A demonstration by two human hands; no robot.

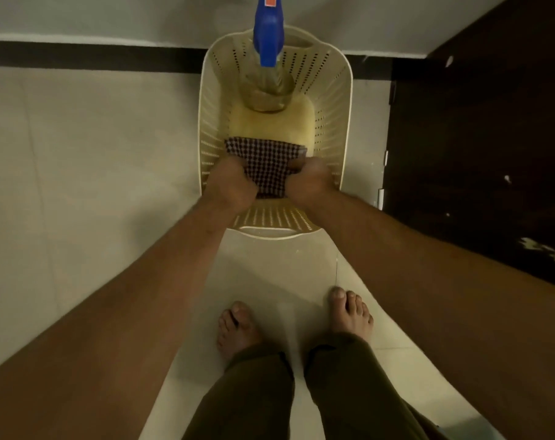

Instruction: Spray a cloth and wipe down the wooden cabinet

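Note:
A dark checked cloth (266, 163) hangs inside a cream perforated basket (212, 100) on the floor. My left hand (234, 182) grips the cloth's left edge and my right hand (311, 179) grips its right edge, both fists closed. A spray bottle with a blue head (268, 30) and a clear body of yellowish liquid stands upright at the basket's far end. The dark wooden cabinet (479, 138) rises on the right.
The basket stands against a pale wall with a dark skirting strip (91, 55). Light floor tiles (79, 147) spread to the left. My bare feet (238, 328) stand just in front of the basket.

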